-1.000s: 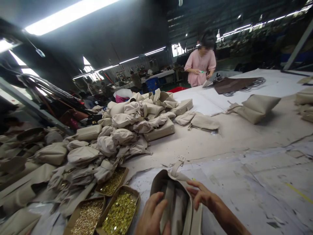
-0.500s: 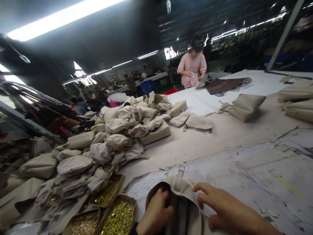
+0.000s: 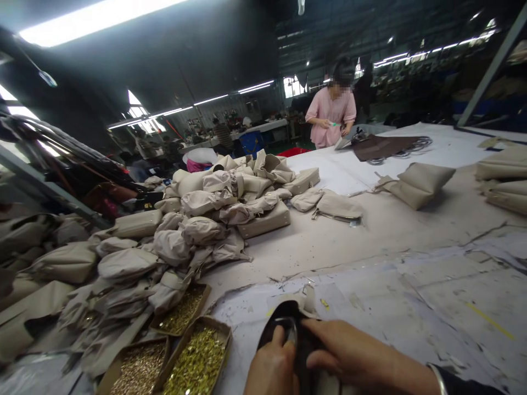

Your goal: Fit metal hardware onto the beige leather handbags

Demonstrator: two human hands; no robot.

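A beige bag (image 3: 307, 299) stands upright in front of me, its dark lined mouth facing me. A strap end rises at its back, blurred. My left hand (image 3: 272, 362) is at the bag's mouth, fingers curled and the index finger against the dark lining beside a shiny curved edge. Over the bag's right rim, my right hand (image 3: 343, 348) closes with the thumb inside the opening. The lower part of the bag is hidden by both hands.
Cardboard trays (image 3: 227, 329) of small gold and copper-coloured metal pieces stand at the left. Beyond them lies a heap of beige bags (image 3: 127, 263). Another beige bag (image 3: 428, 184) lies farther right. A person in pink (image 3: 331, 115) works across the table, near brown pieces (image 3: 387, 147).
My right hand has moved left from beside the bag onto its rim. The left hand has shifted slightly right and lower, and the bag's mouth has turned and tilted.
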